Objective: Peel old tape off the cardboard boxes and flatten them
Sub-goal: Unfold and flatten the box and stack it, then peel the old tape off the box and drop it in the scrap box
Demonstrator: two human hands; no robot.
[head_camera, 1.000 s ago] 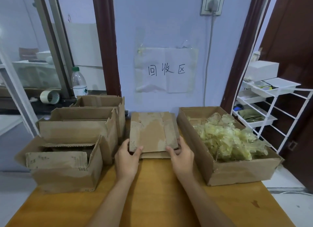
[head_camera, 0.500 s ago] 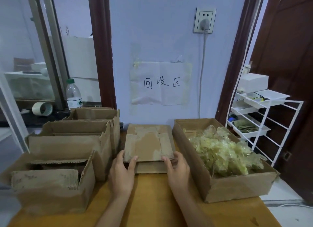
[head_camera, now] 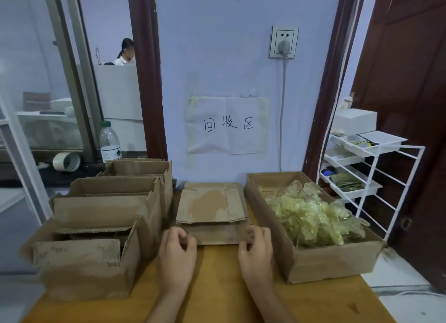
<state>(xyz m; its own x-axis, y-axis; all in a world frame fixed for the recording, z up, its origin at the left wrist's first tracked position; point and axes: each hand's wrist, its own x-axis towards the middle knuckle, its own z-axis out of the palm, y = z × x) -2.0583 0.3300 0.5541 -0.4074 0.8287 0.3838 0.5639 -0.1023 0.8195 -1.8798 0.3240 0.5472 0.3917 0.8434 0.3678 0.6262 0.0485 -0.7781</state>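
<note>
2 hands (head_camera: pixel 177 252) beside flattened cardboard (head_camera: pixel 212 208)

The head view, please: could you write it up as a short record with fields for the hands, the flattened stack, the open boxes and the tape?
left hand: fingers loosely curled at the stack's near left corner, holding nothing
right hand: the same at the near right corner
flattened stack: two flat pieces on the table, upper one further back
open boxes: three upright, left of the stack
tape box: right of the stack, holding crumpled yellowish tape
</note>
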